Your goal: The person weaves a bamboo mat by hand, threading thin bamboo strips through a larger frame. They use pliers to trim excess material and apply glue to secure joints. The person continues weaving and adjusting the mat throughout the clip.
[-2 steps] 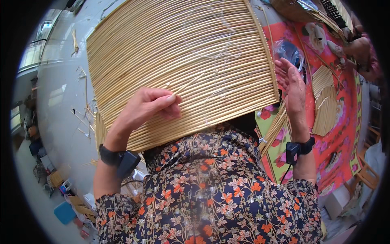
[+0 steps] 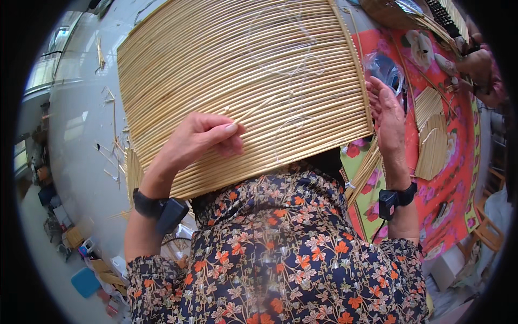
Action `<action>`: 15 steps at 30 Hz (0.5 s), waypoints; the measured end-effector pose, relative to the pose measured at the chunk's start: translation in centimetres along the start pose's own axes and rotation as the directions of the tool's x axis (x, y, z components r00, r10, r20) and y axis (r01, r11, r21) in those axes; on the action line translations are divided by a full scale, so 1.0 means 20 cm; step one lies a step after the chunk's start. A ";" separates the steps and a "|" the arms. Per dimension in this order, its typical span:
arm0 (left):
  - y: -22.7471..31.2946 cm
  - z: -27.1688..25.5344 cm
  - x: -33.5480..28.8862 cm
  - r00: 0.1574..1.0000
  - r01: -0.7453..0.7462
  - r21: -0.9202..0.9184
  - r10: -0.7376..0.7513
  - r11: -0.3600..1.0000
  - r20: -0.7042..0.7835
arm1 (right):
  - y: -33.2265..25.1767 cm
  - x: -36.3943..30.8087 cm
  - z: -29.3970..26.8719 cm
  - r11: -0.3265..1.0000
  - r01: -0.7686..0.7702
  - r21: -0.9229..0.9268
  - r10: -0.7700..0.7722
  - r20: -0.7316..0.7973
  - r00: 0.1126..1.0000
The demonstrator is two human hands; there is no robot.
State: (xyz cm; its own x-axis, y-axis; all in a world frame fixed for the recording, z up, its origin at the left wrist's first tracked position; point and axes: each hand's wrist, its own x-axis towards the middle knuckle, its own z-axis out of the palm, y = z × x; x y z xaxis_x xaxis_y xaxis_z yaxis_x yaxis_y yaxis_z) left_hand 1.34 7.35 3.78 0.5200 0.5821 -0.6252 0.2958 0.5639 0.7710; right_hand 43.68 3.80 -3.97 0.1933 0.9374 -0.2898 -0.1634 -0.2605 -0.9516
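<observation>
A broad mat of straw stalks, laid side by side, lies in front of my body and reaches to my lap. My left hand is over its near left part, thumb and fingers pinched on a thin straw piece that points up and right. Clear thread runs in loose loops across the mat's right half. At the mat's right edge, which has a bound rim, my right hand is open, fingers stretched out. Whether its fingertips touch the rim I cannot tell.
A red floral cloth covers the right side, with flat straw pieces, a straw bundle and a clear plastic bag. Another person's hand works at the far right. Straw scraps lie on the pale surface at left.
My left hand, with the straw piece, has shifted slightly to the right. The mat and the thread on it have moved a little too. My right hand is nearly still.
</observation>
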 end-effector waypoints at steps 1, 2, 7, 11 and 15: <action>-0.01 0.00 0.03 1.000 -0.013 0.049 0.012 0.999 0.016 | 0.02 -0.03 0.03 0.997 0.045 -0.062 -0.045 -0.003 0.999; -0.01 0.00 0.05 0.999 -0.026 0.098 0.024 0.995 0.030 | 0.03 -0.04 0.06 0.988 0.088 -0.123 -0.089 0.001 0.996; -0.06 0.09 0.12 0.994 -0.031 0.184 0.050 0.982 -0.102 | 0.25 0.03 0.10 0.895 0.278 -0.350 -0.314 -0.051 0.948; 0.09 0.06 -0.02 0.930 -0.272 0.225 0.316 0.935 -0.189 | 0.23 0.02 0.10 0.894 0.210 -0.395 -0.242 -0.033 0.970; 0.16 0.08 -0.10 0.736 -0.379 0.720 0.661 0.581 -0.146 | 0.28 0.04 0.10 0.865 0.266 -0.426 -0.327 -0.075 0.942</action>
State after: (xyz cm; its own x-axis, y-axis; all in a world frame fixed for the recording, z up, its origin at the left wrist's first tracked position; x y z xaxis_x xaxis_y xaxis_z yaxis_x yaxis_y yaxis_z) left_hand 2.42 7.05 7.61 0.4609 0.8869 0.0322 0.5515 -0.3146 0.7726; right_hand 40.97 3.61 -9.32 0.3083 0.9508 0.0300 0.3223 -0.0747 -0.9437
